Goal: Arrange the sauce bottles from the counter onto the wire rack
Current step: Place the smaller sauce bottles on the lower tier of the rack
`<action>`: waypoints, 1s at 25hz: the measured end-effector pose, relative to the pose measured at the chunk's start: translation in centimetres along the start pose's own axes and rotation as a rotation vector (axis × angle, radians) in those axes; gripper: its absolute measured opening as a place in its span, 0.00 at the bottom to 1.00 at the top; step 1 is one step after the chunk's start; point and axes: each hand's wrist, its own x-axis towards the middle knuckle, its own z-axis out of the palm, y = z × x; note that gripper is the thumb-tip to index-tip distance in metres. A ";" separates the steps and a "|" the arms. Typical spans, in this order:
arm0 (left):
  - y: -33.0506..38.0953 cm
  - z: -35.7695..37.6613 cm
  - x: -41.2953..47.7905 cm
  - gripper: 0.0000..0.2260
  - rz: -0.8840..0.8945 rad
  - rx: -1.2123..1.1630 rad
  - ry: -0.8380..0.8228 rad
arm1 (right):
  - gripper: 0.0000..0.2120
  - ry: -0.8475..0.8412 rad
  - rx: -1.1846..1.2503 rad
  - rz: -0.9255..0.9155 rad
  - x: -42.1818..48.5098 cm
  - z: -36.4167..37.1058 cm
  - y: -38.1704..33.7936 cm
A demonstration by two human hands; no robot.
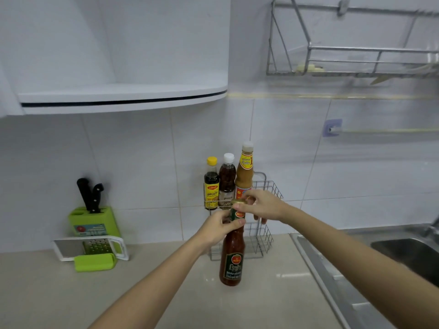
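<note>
Open stretch on the right half of the upper tier of the wire rack [268, 191], beside three bottles [226, 184] crowding its left end. Lower tier bare behind the red sauce bottle [232, 255], gripped at the neck by the left hand [217, 230] with the right hand [263, 206] on its cap. Clear counter [166, 288] in front. Knife block [92, 220] and grater [91, 249] well to the left; sink [408, 252] to the right.

I see 4 sauce bottles: 3 stand in the wire rack [266, 186], and 1 red bottle [232, 257] is held by 2 hands. There are 2 black knives, 1 green knife block [95, 223] and 1 grater [91, 248].
</note>
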 end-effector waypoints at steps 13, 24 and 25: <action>-12.4 -5.5 1.1 0.09 -0.315 0.543 0.094 | 0.16 0.746 1.112 0.536 0.0 10.1 10.0; -17.8 -3.9 5.7 0.25 -0.455 0.502 0.081 | 0.15 0.791 1.138 0.458 5.0 13.4 10.9; -18.0 -3.5 6.1 0.26 -0.455 0.469 0.070 | 0.11 0.743 1.075 0.416 5.7 13.5 10.8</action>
